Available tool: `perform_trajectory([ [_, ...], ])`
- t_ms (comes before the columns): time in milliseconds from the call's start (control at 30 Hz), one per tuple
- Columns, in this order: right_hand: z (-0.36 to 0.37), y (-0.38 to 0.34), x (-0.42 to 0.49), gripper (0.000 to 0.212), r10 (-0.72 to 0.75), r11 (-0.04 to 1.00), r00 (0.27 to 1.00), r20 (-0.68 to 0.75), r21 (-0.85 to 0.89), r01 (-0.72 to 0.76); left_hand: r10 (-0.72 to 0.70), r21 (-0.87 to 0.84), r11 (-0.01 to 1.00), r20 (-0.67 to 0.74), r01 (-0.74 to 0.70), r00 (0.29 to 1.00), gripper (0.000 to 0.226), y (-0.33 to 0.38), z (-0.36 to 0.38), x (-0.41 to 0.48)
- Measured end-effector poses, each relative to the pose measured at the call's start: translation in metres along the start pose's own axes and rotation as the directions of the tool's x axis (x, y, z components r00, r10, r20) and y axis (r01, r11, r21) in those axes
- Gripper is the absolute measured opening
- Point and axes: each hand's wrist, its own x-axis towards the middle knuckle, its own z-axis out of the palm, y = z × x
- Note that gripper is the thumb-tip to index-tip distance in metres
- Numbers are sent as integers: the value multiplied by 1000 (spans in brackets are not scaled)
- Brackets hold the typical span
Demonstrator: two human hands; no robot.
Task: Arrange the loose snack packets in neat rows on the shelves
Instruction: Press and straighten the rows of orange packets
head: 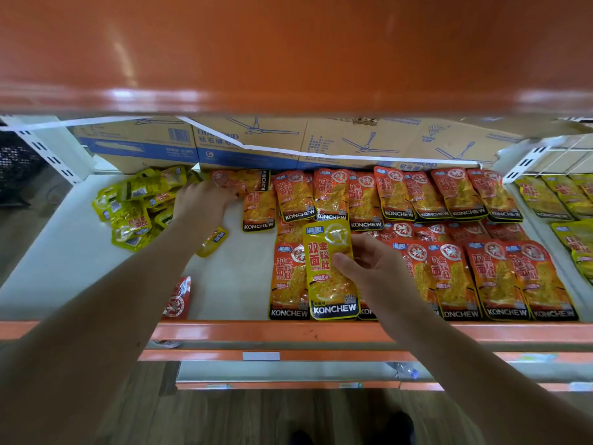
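My right hand (369, 268) pinches a yellow snack packet (330, 271) upright above the front row of orange packets (500, 281). My left hand (202, 203) reaches to the back of the white shelf (64, 258); its fingers lie on an orange packet (247, 179) turned sideways, and whether they grip it is hidden. To its left sits a loose heap of yellow packets (134, 203). One yellow packet (213, 240) lies partly under my left forearm. Orange packets (417, 194) fill the back row in overlapping stacks.
Cardboard boxes (256, 142) stand along the shelf's back. An orange upper shelf (288, 53) overhangs close above. A red packet (178, 298) lies near the orange front rail (256, 330). More yellow packets (558, 200) fill the bay to the right. Lower shelves show below.
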Motion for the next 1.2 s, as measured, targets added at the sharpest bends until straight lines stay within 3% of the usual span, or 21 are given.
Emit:
perform_trajectory([
  [200, -4, -4, 4, 16, -24, 1000, 1000, -6, -19, 24, 0, 26, 1000, -131, 4, 991, 26, -14, 10, -16],
  [300, 1, -6, 6, 16, -34, 999, 999, 2, -40, 34, 19, -43, 999, -265, -32, 964, 9, -13, 10, -12],
  [367, 8, -8, 10, 17, -41, 998, 999, 12, -48, 41, 24, -81, 995, -314, -52, 949, 13, -11, 9, -6],
  [467, 21, -10, 18, 15, -29, 998, 998, 53, -60, 32, 182, -137, 967, -209, -213, 961, 49, -8, 6, 8],
  [567, 33, -12, 24, 12, -23, 996, 997, 70, -85, 29, 269, -15, 963, -19, -269, 963, 55, -13, 3, 17],
  [767, 39, -8, 25, 12, -13, 994, 997, 82, -109, 22, 136, 55, 990, -86, -132, 987, 35, -28, 13, 20],
  [867, 36, -5, 24, 11, -15, 994, 997, 72, -107, 23, 87, -19, 996, -162, -92, 983, 29, -28, 22, 12],
  [1100, 18, -9, 25, 14, -33, 997, 999, 36, -69, 35, 14, -276, 955, -319, -107, 948, 46, 5, 6, -23],
  [1200, 1, -13, 22, 14, -39, 998, 999, 19, -47, 40, 63, -306, 934, -365, -183, 929, 50, 36, -15, -47],
])
